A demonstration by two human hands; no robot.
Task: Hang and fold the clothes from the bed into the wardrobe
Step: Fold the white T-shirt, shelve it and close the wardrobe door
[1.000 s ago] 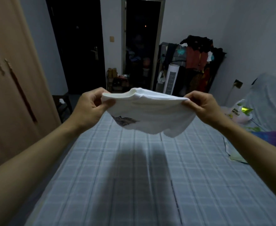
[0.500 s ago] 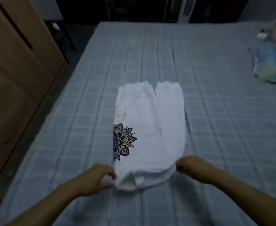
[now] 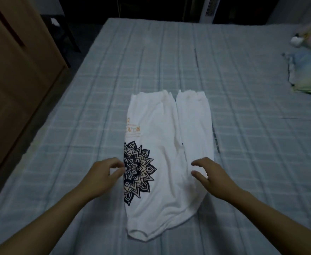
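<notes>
Two bare hands hover over a white T-shirt laid lengthwise on the bed, both sides folded inward so that the two flaps meet along a seam running away from the viewer. Left hand: fingers loosely curled, tips at the shirt's left edge beside the black mandala print, holding nothing that can be seen. Right hand: fingers spread and relaxed above the right flap, gripping nothing. The shirt's collar end lies nearest the viewer, its hem farthest. Broad stretches of checked bedsheet lie bare on every side of the shirt. A wooden wardrobe stands along the bed's left edge. A colourful pillow sits near the right edge, well apart from the shirt.
</notes>
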